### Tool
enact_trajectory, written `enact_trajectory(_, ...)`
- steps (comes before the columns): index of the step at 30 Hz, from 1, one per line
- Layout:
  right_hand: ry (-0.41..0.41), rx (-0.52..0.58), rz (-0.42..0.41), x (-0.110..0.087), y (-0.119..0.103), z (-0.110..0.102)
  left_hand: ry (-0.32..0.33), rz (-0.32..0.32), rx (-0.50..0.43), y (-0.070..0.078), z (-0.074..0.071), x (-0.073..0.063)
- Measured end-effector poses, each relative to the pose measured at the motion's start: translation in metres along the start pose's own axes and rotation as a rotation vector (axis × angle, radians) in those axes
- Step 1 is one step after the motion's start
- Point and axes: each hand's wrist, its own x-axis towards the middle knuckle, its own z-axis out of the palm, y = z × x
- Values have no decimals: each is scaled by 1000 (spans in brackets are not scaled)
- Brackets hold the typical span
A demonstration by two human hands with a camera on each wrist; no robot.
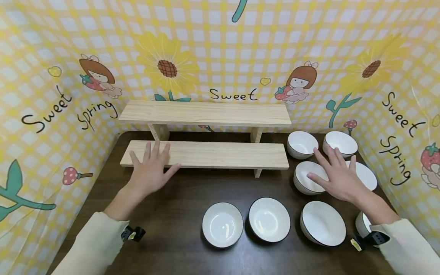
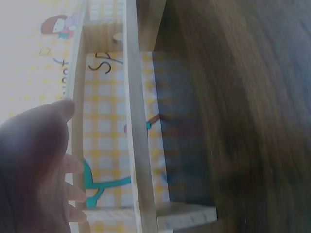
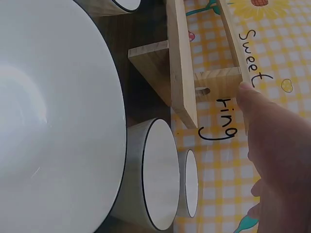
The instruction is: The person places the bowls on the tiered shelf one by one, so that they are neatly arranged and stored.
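My left hand (image 1: 150,172) is spread above the lower board of a two-tier wooden shelf (image 1: 213,154), its fingertips overlapping that board in the head view. Over the group of white bowls on the right hovers my right hand (image 1: 340,173), fingers spread and holding nothing. Nearest to it are a dark-rimmed bowl (image 1: 306,183) by the thumb and another bowl (image 1: 366,176) partly hidden behind the hand. In the right wrist view a large bowl (image 3: 58,121) fills the left side, and the right hand (image 3: 282,145) appears at the right edge. The left hand (image 2: 34,165) also shows in the left wrist view.
Two bowls stand at the front middle, one bowl (image 1: 222,225) left of the other bowl (image 1: 269,220). A bowl (image 1: 323,223) sits right of them. One more bowl (image 1: 362,225) is partly covered by the right wrist. Checked cloth (image 1: 227,49) surrounds the dark wooden table (image 1: 165,229).
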Motion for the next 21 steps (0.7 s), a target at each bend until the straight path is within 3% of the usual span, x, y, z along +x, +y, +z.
enact_trajectory(6,99,25,-46,-15,9,-7,77,-22,-48,-21,-14,-4)
enact_trajectory(11,206,72,-101,-29,22,-13,188,-28,-129,-47,-28,-4)
enact_trajectory(17,269,169,-70,-51,38,-17,264,-50,-303,-83,-37,-2)
enact_trajectory(21,284,241,-30,-68,49,-19,284,-51,-489,-103,-35,-3)
